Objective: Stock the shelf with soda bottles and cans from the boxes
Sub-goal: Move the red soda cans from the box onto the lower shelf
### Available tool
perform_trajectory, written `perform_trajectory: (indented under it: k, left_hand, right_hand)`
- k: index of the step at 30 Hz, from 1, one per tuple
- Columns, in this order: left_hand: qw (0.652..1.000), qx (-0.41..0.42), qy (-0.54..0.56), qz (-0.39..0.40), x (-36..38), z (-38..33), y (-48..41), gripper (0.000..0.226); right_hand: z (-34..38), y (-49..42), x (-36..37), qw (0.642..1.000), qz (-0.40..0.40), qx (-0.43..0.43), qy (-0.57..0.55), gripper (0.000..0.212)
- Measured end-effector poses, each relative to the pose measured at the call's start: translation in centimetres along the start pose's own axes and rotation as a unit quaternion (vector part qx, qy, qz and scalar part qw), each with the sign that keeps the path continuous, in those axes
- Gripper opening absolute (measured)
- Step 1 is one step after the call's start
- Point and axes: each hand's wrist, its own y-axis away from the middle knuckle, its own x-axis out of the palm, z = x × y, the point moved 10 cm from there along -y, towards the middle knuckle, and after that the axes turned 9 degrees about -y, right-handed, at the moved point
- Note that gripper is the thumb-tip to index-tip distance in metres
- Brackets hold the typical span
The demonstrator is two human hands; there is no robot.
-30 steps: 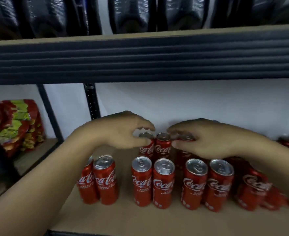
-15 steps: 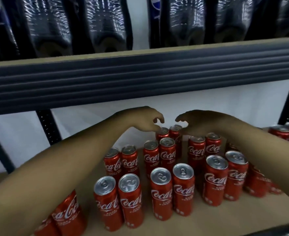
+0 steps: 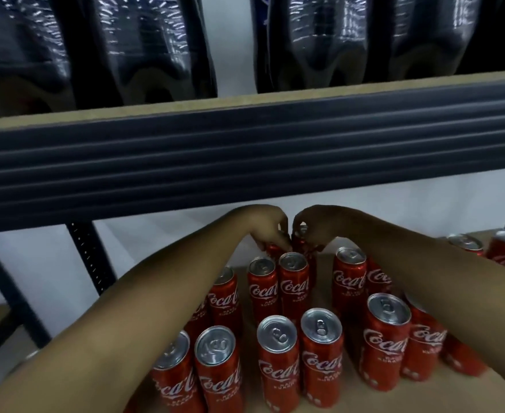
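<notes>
On the lower shelf (image 3: 394, 400), left hand (image 3: 270, 229) gripping one back can (image 3: 272, 250), right hand (image 3: 312, 229) gripping a second can (image 3: 299, 244)

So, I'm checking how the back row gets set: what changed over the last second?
Both hands dropped a little: the left hand now grips the rear left can and the right hand grips the rear right can; half a second ago their fingertips only met over those tops. The front cans and the bottles on the upper shelf stayed put.
</notes>
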Motion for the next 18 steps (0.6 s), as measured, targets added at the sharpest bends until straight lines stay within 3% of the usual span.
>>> perform_trajectory:
  k: [3, 9, 18]
  left_hand:
    - [1.000, -0.023, 0.008, -0.008, -0.2, 3.3, 1.3, 0.050]
    - [0.994, -0.101, 0.014, -0.029, -0.8, 11.6, 6.9, 0.046]
    - [0.973, -0.226, 0.016, -0.038, 0.4, 24.1, 19.2, 0.047]
  right_hand:
    - [2.6, -0.6, 0.8, 0.999, -0.003, -0.031, 0.020, 0.031]
    - [11.5, -2.6, 3.3, 0.996, 0.020, -0.091, 0.008, 0.030]
    - [26.4, -3.3, 8.5, 0.976, 0.062, -0.205, 0.027, 0.041]
